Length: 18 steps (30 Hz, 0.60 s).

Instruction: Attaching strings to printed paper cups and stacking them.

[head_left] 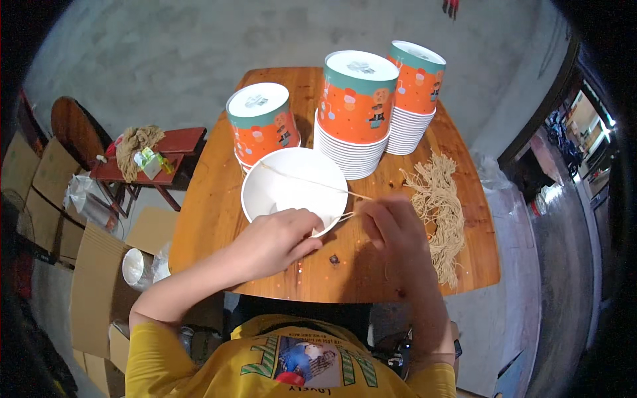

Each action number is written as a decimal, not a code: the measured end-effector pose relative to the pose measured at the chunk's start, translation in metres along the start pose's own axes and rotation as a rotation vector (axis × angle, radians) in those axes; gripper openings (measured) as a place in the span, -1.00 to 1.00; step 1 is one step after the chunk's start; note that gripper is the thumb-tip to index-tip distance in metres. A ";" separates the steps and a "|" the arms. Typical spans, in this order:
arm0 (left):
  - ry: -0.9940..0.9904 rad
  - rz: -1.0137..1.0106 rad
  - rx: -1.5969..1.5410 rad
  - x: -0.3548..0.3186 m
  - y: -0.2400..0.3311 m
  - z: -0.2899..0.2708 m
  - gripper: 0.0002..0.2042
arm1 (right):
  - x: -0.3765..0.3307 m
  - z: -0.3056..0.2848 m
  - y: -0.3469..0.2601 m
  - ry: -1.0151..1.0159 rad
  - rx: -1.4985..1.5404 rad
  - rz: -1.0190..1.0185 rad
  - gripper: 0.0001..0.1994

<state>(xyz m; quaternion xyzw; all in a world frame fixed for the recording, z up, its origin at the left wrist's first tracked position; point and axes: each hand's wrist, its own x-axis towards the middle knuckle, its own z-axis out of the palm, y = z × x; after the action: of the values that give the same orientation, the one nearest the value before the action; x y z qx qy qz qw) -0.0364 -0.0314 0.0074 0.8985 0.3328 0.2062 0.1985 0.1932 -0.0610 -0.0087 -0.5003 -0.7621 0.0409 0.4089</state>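
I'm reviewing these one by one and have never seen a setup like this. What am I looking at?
There is no machine here: a person works with two bare hands. The single picture comes from a wide fisheye camera on the person's head, looking down, so straight edges bend near the rim.

On the wooden table stand three stacks of upside-down paper buckets, the top ones orange and green. To the right lies a bundle of tan cords.

The left hand is at the near rim of a white bucket whose opening faces the camera; its exact grip is hidden. The right hand, slightly blurred, holds a thin cord that stretches across that opening.
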 end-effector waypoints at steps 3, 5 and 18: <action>0.027 0.102 0.165 -0.013 0.001 -0.010 -0.86 | 0.023 0.010 0.009 0.136 -0.077 -0.329 -0.79; 0.064 0.146 0.162 -0.022 -0.007 -0.015 -0.88 | 0.037 0.023 0.013 0.027 0.065 -0.446 -0.82; 0.344 -0.303 -0.043 -0.011 -0.015 0.010 -0.79 | 0.048 0.068 -0.023 -0.163 0.132 -0.065 -0.93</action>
<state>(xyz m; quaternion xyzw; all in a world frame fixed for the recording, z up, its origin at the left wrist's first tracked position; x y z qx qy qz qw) -0.0467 -0.0312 -0.0111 0.7854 0.4886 0.3309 0.1868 0.1238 -0.0106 -0.0152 -0.4424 -0.8043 0.1180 0.3787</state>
